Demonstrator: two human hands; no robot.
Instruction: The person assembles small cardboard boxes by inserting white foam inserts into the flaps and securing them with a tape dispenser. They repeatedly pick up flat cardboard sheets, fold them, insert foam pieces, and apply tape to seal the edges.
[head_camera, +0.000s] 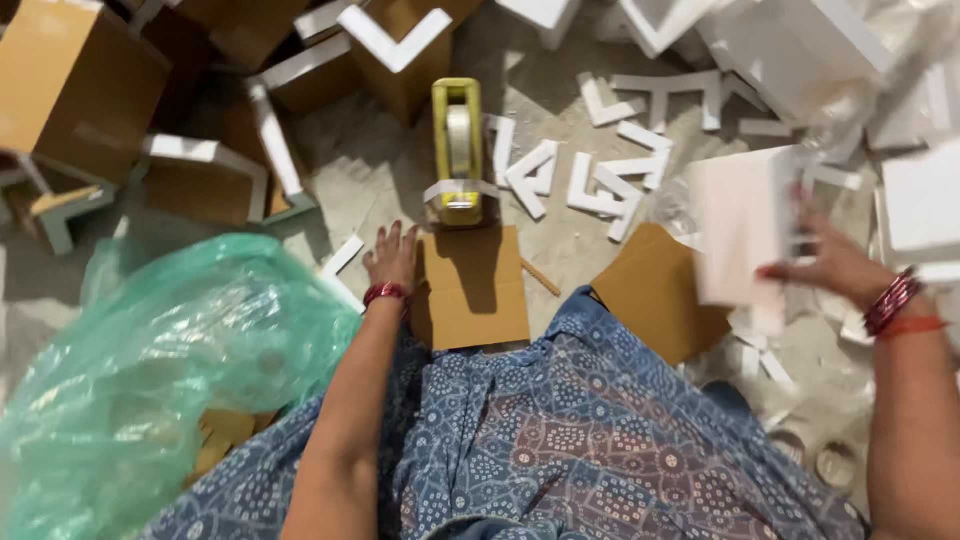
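Note:
My left hand (391, 256) rests flat with fingers spread at the left edge of a brown cardboard flap (472, 290) lying in front of my lap. A yellow tape dispenser (457, 150) with a roll of tape stands just beyond that flap. My right hand (828, 264) is raised at the right and grips a white flat box or foam slab (742, 225), which is blurred. Red bangles sit on both wrists. My blue patterned garment (560, 440) fills the lower middle.
A green plastic bag (160, 370) bulges at the lower left. Brown cartons (75, 85) with white foam corner pieces stand at the back left. Several loose white foam L-pieces (600, 185) litter the floor. Another cardboard piece (655, 290) lies right of my lap.

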